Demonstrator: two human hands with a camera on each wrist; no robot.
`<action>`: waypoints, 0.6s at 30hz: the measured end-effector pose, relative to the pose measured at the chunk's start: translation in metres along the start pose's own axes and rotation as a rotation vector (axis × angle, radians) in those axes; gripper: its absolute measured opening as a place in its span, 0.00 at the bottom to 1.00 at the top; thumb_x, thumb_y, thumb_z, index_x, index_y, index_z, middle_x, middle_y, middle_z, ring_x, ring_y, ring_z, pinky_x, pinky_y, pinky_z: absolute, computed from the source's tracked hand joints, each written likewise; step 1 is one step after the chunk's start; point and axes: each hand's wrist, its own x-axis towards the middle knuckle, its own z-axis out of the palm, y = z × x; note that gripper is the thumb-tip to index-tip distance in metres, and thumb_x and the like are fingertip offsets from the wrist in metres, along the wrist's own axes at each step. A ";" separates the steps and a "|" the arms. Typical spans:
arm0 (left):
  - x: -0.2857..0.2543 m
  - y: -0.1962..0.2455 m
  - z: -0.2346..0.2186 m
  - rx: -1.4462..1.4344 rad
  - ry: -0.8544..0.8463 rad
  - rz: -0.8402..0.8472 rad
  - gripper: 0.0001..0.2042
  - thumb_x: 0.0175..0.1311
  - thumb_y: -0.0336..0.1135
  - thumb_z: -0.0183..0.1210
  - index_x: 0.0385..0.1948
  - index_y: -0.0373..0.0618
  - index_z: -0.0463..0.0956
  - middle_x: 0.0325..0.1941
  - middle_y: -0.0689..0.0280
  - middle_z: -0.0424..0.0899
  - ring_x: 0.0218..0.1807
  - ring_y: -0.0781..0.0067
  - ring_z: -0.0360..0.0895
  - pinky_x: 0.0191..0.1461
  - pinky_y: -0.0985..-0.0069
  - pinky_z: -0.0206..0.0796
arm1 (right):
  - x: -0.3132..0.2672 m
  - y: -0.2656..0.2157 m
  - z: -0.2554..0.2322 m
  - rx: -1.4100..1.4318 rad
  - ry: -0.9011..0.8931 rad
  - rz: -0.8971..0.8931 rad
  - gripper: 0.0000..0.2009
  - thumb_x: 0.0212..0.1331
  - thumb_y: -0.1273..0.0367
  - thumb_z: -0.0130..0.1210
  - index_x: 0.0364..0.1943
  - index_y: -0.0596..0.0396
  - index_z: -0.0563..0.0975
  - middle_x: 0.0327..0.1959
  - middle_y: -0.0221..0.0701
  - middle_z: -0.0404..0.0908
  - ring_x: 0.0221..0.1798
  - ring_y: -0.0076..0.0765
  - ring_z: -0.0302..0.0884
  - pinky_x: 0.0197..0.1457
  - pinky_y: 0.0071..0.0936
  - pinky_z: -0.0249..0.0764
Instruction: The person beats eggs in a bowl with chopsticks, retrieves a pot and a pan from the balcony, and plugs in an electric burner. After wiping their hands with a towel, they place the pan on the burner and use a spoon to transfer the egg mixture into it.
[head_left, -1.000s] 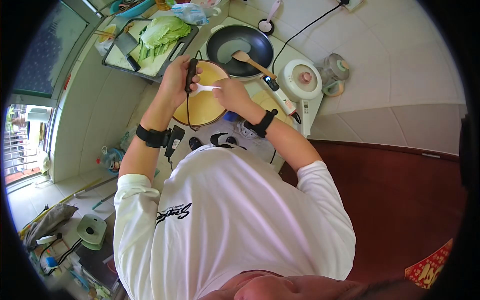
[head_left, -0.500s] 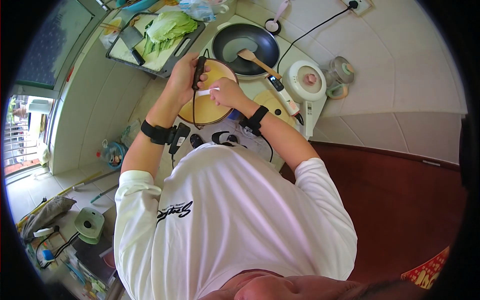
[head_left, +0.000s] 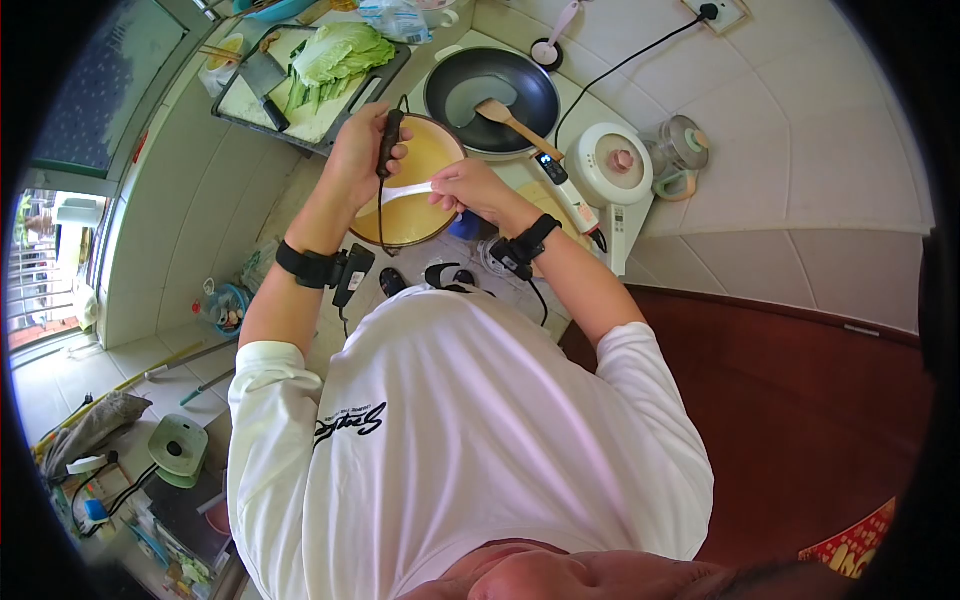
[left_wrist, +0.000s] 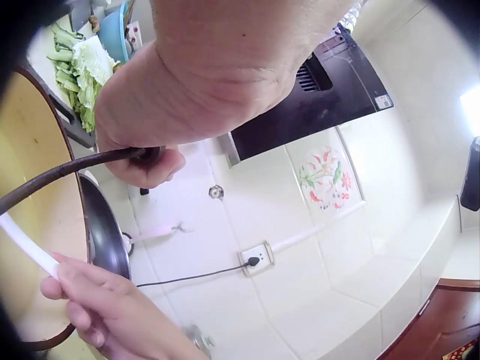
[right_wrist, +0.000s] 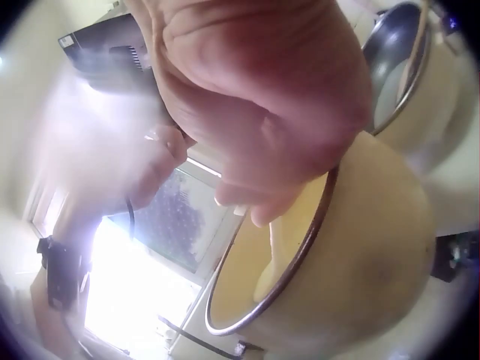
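My left hand [head_left: 358, 152] grips the black grip [head_left: 391, 140] of a wire handle arching over a deep yellow pot [head_left: 420, 222] with a brown rim. Between the thumb and fingers of my right hand [head_left: 476, 188] is the handle of a white spoon [head_left: 408, 190]. The spoon reaches over the pot's mouth in the head view. In the right wrist view its bowl end [right_wrist: 268, 281] shows inside the pot, whose wall [right_wrist: 382, 225] leans in the picture. The left wrist view shows the right hand [left_wrist: 109, 304] beside the pot's rim.
Behind the pot stands a black wok [head_left: 540, 105] with a wooden spatula [head_left: 515, 124] across its edge. To its right is a white lidded cooker [head_left: 595, 175]. Cabbage [head_left: 340, 55] and a cleaver [head_left: 262, 80] lie on a cutting board [head_left: 325, 125] at back left.
In the last half second my right hand has shifted right, and more of the white spoon shows. The pot and left hand have moved slightly left.
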 end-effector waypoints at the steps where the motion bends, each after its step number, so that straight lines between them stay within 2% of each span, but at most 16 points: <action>1: 0.000 0.001 -0.001 -0.004 0.002 0.000 0.17 0.68 0.48 0.43 0.42 0.44 0.70 0.31 0.68 0.73 0.25 0.79 0.65 0.22 0.83 0.55 | -0.002 -0.001 -0.002 0.000 0.000 0.000 0.12 0.61 0.70 0.54 0.42 0.66 0.79 0.30 0.36 0.84 0.22 0.19 0.74 0.22 0.14 0.67; 12: 0.005 0.010 -0.006 -0.058 -0.010 -0.006 0.18 0.69 0.48 0.42 0.42 0.42 0.70 0.30 0.67 0.73 0.24 0.78 0.65 0.22 0.83 0.56 | -0.023 -0.029 -0.036 0.014 0.084 -0.086 0.13 0.61 0.72 0.54 0.46 0.66 0.78 0.31 0.33 0.84 0.22 0.16 0.72 0.22 0.13 0.66; 18: 0.008 0.014 -0.007 -0.078 -0.029 -0.011 0.18 0.69 0.48 0.42 0.43 0.41 0.70 0.31 0.66 0.74 0.25 0.78 0.66 0.22 0.84 0.56 | -0.035 -0.051 -0.058 0.065 0.149 -0.059 0.13 0.62 0.71 0.54 0.47 0.66 0.78 0.31 0.33 0.84 0.22 0.16 0.72 0.22 0.14 0.66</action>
